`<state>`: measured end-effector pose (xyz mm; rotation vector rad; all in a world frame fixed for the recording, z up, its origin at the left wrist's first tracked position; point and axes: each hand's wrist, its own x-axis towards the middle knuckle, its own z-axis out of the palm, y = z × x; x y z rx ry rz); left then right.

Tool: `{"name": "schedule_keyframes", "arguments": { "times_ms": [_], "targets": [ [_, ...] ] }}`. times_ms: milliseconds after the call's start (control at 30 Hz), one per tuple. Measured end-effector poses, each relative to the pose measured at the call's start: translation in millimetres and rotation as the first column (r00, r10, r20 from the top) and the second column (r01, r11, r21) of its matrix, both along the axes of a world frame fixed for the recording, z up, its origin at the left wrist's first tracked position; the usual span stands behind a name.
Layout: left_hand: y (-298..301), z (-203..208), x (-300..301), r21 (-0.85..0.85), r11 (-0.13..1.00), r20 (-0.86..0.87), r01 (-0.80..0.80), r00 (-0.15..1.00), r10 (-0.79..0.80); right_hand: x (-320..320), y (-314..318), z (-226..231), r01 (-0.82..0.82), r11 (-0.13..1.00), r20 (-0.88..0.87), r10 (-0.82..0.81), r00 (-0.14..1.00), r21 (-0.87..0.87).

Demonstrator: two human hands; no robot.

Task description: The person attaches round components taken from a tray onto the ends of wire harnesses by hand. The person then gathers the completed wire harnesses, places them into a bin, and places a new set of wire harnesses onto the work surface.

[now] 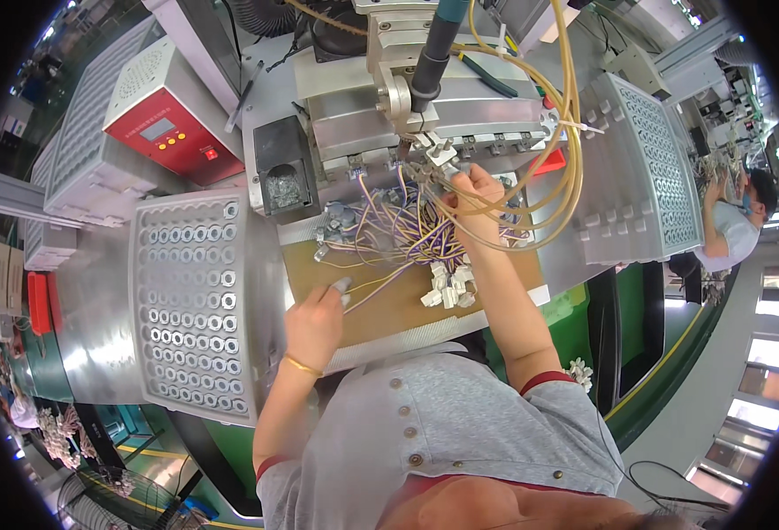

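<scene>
While your left hand (314, 320) seems to pinch wires (425, 234), your right hand (478, 199) is at the machine (345, 115), its grip unclear; plenty looks left, heaped toward the mat (385, 322)'s far edge.

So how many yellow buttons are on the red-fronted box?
3: left button, middle button and right button, in a slanting row below the screen on the box's red front.

Head view: wide fisheye, head-worn, facing down.
Looks from above the near edge of the counter (98, 331); shirt (372, 424) closest, left hand (315, 322) and right hand (478, 201) near, windows (754, 412) far off.
</scene>
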<state>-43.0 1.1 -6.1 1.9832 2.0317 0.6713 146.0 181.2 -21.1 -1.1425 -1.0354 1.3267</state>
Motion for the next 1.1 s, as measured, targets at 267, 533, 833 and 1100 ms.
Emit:
{"name": "schedule_keyframes", "arguments": {
  "times_ms": [267, 533, 833, 1100],
  "targets": [
    [-5.5, 9.7, -2.9, 0.102, 0.995, 0.415, 0.021, 0.908, -0.062, -19.2, 5.2, 12.9, -0.005, 0.997, -0.115, -0.004, 0.993, -0.073],
    [-4.2, 14.6, 2.2, 0.258, 0.966, 0.204, 0.019, 0.976, -0.074, 2.8, -67.8, 33.5, -0.543, 0.666, 0.677, 0.076, 0.732, 0.512],
    [47.2, -7.6, -121.2, 0.279, 0.834, -0.056, -0.475, 0.86, 0.508, -3.5, -86.9, 30.5, -0.782, 0.598, 0.517, 0.621, 0.589, 0.173],
    [70.3, -32.3, -148.3, 0.392, 0.716, -0.335, -0.577, 0.636, 0.695, -0.6, -85.1, 30.4, -0.72, 0.636, 0.488, 0.552, 0.676, 0.278]
  ]
}}
